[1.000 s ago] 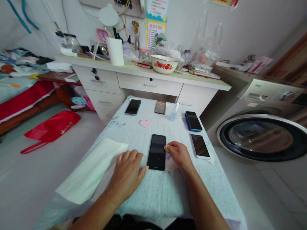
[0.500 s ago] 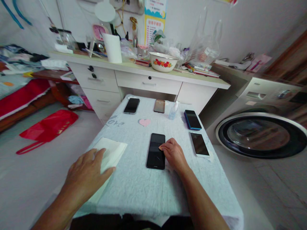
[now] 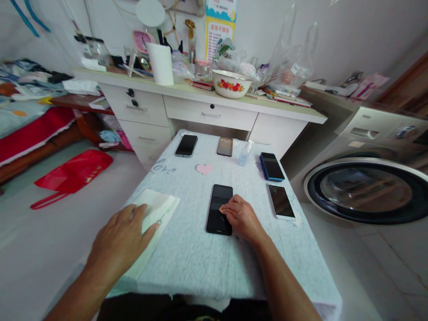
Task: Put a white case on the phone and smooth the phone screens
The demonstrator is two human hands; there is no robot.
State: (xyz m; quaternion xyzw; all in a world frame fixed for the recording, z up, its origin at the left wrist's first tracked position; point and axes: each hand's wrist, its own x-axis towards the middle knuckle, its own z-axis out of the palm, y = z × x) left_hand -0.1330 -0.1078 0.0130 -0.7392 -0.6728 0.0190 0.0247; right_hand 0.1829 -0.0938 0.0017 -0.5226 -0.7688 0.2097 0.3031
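Note:
A black smartphone [image 3: 220,209] lies screen up on the cloth near the middle of the table. My right hand [image 3: 241,217] is over its right edge, thumb and fingers pinched together at the screen. Whatever may be between the fingertips is too small to make out. Farther left, my left hand [image 3: 122,238] rests on a pale paper sheet [image 3: 163,204], thumb and fingers spread. On the right side lie a white-framed phone [image 3: 281,202] and a blue-edged phone [image 3: 272,166].
Toward the table's [image 3: 187,272] far edge are another black phone [image 3: 186,146], a brownish phone case [image 3: 225,146] and a clear spray bottle [image 3: 245,153]. A cluttered desk [image 3: 210,104] stands behind, a washing machine [image 3: 354,133] to the right, and a red bag [image 3: 75,171] lies on the floor.
My right hand's pinched fingertips have shifted slightly left over the phone screen. The whole view has moved a little; my left hand stays on the paper sheet.

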